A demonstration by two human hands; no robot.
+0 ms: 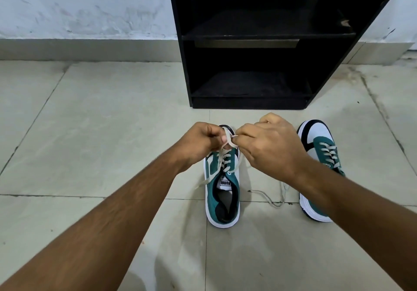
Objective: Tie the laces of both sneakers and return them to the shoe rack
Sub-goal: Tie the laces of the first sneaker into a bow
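Both hands are closed on the lace point(228, 138) of the near sneaker point(222, 191), which stands on the floor point(101, 132) at the centre of the frame, toe pointing toward the shoe rack point(248, 65) in the upper middle; the left hand point(200, 140) pinches one strand between thumb and curled fingers, and the right hand point(266, 141) pinches the other just beside it, the two meeting over the upper eyelets. The second sneaker point(320, 166) sits at the right of the frame, partly hidden by the right forearm, its lace ends point(270, 199) trailing loose across the floor between the two shoes; it looks not yet tied.

The lace is flat, soft and limp, probably woven cotton; it should bend easily and hold a knot by friction, yet slip if tension drops, so the best hold is close to the crossing point, with short spans kept taut. One free end hangs down the left side of the near shoe and could snag. The sneakers themselves look light, with stiff rubber soles and soft suede-like uppers; judging by that, each would lift well by the heel collar or by pinching the sides at the midfoot; the rack's lower shelves appear dark and bare, with room for both.
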